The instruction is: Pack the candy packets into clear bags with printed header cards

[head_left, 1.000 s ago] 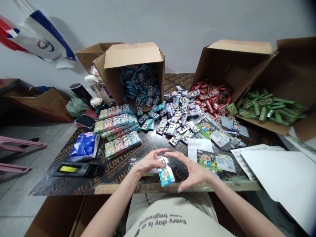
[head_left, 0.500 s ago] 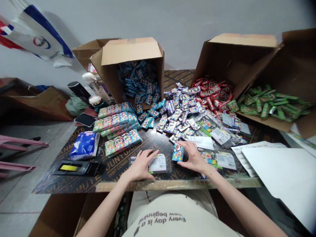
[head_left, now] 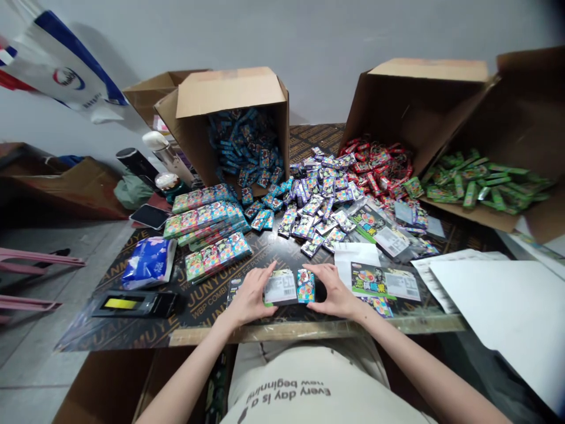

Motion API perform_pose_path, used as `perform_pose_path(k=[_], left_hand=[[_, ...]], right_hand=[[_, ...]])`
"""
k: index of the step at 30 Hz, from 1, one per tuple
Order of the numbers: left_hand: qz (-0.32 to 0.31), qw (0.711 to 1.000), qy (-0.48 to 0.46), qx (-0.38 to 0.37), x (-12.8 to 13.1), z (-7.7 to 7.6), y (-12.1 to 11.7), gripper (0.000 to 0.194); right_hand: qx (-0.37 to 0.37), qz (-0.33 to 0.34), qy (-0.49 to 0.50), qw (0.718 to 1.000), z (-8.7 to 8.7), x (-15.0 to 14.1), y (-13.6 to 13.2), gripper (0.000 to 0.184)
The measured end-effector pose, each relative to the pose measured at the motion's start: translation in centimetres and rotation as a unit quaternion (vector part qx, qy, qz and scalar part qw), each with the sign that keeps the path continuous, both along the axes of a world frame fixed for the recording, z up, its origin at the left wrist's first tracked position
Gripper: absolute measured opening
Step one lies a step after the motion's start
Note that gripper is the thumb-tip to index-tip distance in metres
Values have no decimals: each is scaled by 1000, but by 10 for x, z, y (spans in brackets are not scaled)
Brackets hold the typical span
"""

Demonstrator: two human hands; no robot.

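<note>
Near the table's front edge, my right hand (head_left: 334, 291) grips a small blue candy packet (head_left: 306, 287) between thumb and fingers. The packet is at the right end of a flat printed bag (head_left: 282, 287) with a white label. Over the left part of that bag lies my left hand (head_left: 252, 295), thumb and fingers spread apart, hiding some of it. Beyond the hands is a pile of purple packets (head_left: 313, 206), with a few loose blue packets (head_left: 262, 219) to its left. Rows of joined colourful packets (head_left: 218, 257) lie to the left.
Cardboard boxes hold blue packets (head_left: 247, 147), red packets (head_left: 379, 162) and green packets (head_left: 485, 179). More printed bags (head_left: 386, 281) and white paper sheets (head_left: 481, 312) lie to the right. At left are a tissue pack (head_left: 149, 262), a black tape-like holder (head_left: 132, 303) and a phone (head_left: 150, 217).
My right hand has brought the blue packet left and toward me, onto the end of the printed bag. My left hand stays at the bag, its fingers still apart.
</note>
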State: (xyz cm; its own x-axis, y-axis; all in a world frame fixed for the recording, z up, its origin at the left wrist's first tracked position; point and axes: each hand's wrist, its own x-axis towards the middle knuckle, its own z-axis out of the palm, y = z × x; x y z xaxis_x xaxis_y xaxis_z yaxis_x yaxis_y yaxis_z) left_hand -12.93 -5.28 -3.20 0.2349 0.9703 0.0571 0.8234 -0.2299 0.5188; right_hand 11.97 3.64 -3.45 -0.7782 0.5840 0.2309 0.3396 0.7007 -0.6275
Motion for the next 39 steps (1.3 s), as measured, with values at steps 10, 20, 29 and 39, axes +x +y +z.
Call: perform_pose_path(k=[10,20,29,39], left_hand=[[40,996,-73,19,6,9,8,98],[48,998,9,27,11,-8,13,96],[87,994,66,7,5,-16,12,87],[234,929,-287,-19,49,-7,42,57]], right_hand=[[-21,-66,70,995,5,-8,1,84],[138,-274,-109,946,-14,-31,58,79],[135,-247,-155,947,-28,-29,56,69],[80,-275,-57,957,-7,-45,36,74]])
